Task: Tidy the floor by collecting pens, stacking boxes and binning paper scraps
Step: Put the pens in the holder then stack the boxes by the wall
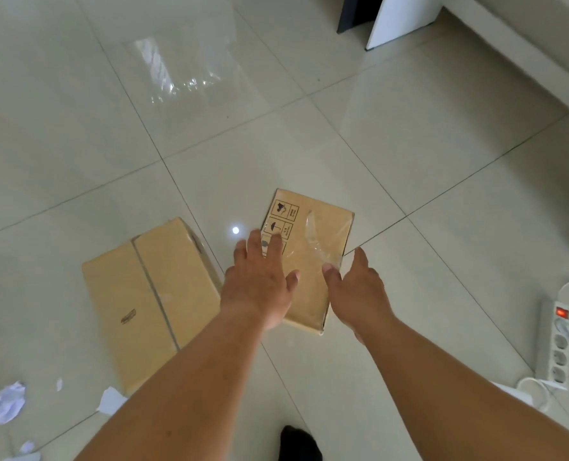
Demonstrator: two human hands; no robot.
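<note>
— Starting big: tiled floor (309,94), glossy. What's on it?
— Large box (150,304), cardboard, lying flat at left, closed seam up. Small box (313,261) just beside it to the right. It has printed handling marks and a strip of clear tape (313,234) on top.
— Hands?
— Left hand (260,284) over the small box's near-left part, fingers straight and spread wide, holding nothing. Right hand (356,294) at its right edge, thumb over the top, fingers loose and open too. Can't tell whether either touches the card.
— How will it handle?
— My guess: light, stiff card, firm corners. The tape patch looks slick, so avoid it. Take hold on two opposite side walls, palms flat and low, and lift level. On a smooth floor it may skate if pushed from one side only.
— Destination?
— Probably the large box. Its top is broad and flat and should bear it.
— Smaller stuff?
— Paper scraps (4,402), crumpled, lower left, well apart from the small box. No pens in view.
</note>
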